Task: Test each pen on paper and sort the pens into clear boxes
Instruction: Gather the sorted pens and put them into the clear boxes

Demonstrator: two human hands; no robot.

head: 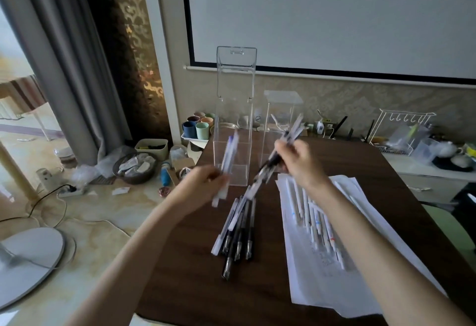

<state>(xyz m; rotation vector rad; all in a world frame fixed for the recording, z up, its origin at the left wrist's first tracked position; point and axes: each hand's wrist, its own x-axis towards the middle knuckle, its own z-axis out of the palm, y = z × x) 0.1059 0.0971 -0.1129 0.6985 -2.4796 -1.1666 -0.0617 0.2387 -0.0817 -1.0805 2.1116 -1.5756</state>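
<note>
Dark worktop (pixel 180 287) under a pale screen (pixel 334 16): your left hand (pixel 203 184) pinches blurred blue-tipped pens (pixel 226 168) before the tall box (pixel 233 119). Your right hand (pixel 298 161) grips a mixed bundle (pixel 286 140) near the shorter box (pixel 280 109), likely splitting kinds for sorting. Black pens (pixel 239 235) lie loose beside the paper (pixel 322 300), where white pens (pixel 314 217) rest. Faint scribbles mark that sheet, but you can read nothing anywhere.

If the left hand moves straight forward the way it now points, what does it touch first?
Probably the tall clear box: the left hand and its pens point at its front wall, though depth is unclear.
</note>
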